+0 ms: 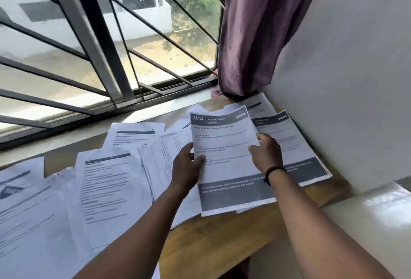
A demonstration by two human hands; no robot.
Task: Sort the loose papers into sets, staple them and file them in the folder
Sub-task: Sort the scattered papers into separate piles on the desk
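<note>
Both your hands, left [188, 163] and right [264, 153], pinch the side edges of the "3644" sheet [224, 158], lifting it clear to read its heading against the loose papers [106, 180] fanned across the table [222, 238] for sorting.

We have a table [222, 241] set against a window [106, 40], with a wall [347, 82] on its right and a curtain [255, 27] hanging in the far right corner. Loose papers [104, 187] lie spread over the table's left and middle, overlapping one another. Our left hand [186, 165] and right hand [265, 153] hold one sheet [224, 156] by its side edges above the table's right part. Just right of it, another sheet [295, 145] lies beside the wall.
</note>
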